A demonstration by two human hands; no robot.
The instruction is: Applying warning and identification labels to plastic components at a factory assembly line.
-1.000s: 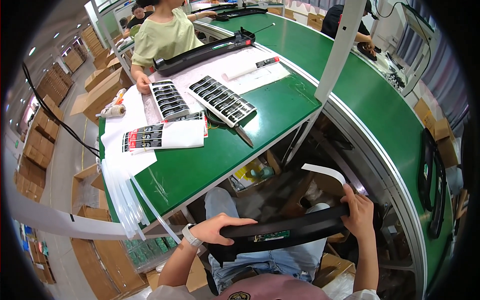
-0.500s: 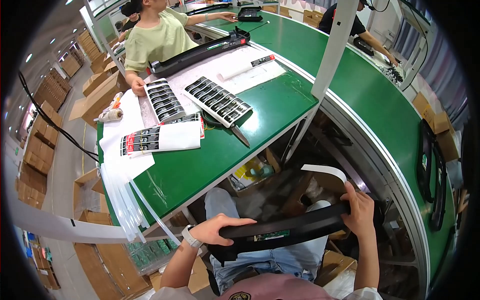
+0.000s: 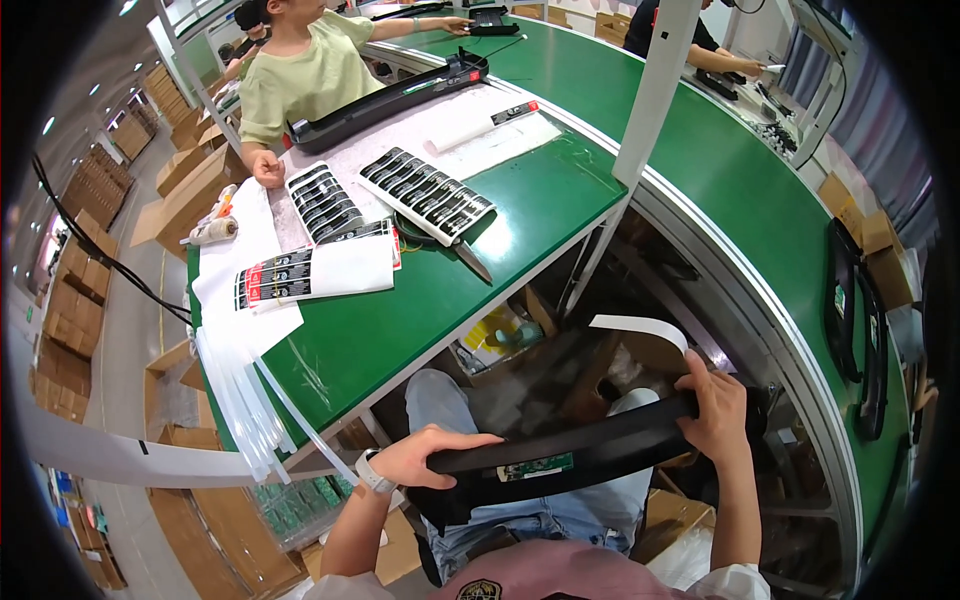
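Note:
A long, curved black plastic housing (image 3: 600, 452) lies across my lap, with a small green circuit board (image 3: 540, 467) showing in an opening. Round its left end is my left hand (image 3: 408, 458), thumb and fingers gripping the rim. At the other end my right hand (image 3: 714, 408) holds the housing, while a curling white strip (image 3: 645, 326) sticks out from its thumb and fingertips toward the left. Whether that strip touches the housing cannot be seen. Parts of both hands' fingers are hidden by the housing.
On the green table (image 3: 400, 345) lie black label sheets (image 3: 427, 195), scissors (image 3: 472, 262) and white strips (image 3: 235, 400) hanging over the edge. A co-worker's hand (image 3: 267, 168) rests beside the labels. A green conveyor (image 3: 740, 180) curves along the right, carrying black housings (image 3: 843, 300).
The whole view has shifted slightly; my grip looks the same. The left co-worker's hand has come off the label sheet. The co-worker at the far right has raised a hand holding something white.

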